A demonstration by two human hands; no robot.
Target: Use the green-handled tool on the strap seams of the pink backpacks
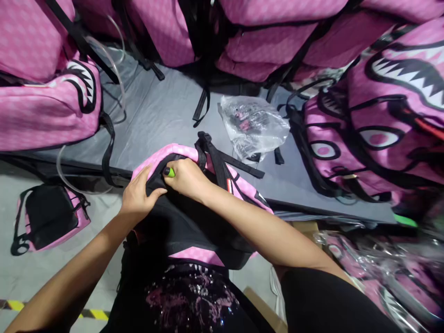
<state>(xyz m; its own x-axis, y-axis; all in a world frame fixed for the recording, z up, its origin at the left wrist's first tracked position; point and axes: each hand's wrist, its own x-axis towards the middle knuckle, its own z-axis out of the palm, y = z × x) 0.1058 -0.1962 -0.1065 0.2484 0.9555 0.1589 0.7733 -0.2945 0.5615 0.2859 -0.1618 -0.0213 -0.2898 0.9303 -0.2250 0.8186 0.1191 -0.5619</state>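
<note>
A pink and black backpack rests against my body at the table's edge, its black side facing me. My left hand grips its pink rim, with the fingers over the outside and the thumb on the black fabric. Close beside it, my right hand is closed around a small tool with a green and black handle. The tool's working end is hidden against the black fabric. Black straps with a buckle lie at the bag's far side.
A clear plastic bag with small pink pieces lies on the grey table. Pink backpacks with shark-teeth prints crowd the back and right. A small pink-black bag is on the floor at left. Plastic-wrapped items sit lower right.
</note>
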